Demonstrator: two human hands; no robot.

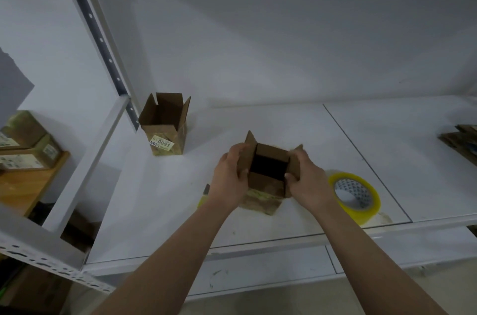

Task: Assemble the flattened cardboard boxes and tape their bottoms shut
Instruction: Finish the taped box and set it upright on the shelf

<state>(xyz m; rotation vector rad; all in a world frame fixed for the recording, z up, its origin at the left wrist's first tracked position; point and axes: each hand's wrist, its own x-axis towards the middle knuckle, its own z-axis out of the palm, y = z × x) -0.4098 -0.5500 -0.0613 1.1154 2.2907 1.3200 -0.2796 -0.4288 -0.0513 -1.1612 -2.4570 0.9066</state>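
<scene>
A small brown cardboard box (265,187) stands on the white shelf (160,201), its top flaps up and its inside dark. My left hand (229,178) grips its left flap and my right hand (307,183) grips its right flap. A second assembled box (166,134) with a white label stands open at the back left of the shelf. A roll of yellowish clear tape (355,194) lies just right of my right hand. A stack of flattened boxes (460,141) shows at the right edge. A small yellow-handled object (205,197) lies partly hidden behind my left wrist.
A grey perforated upright (103,48) of the shelving rises at the left, behind the second box. Lower left, several closed cartons (28,147) sit on a wooden surface. A seam (366,159) divides the shelf board to the right of the tape.
</scene>
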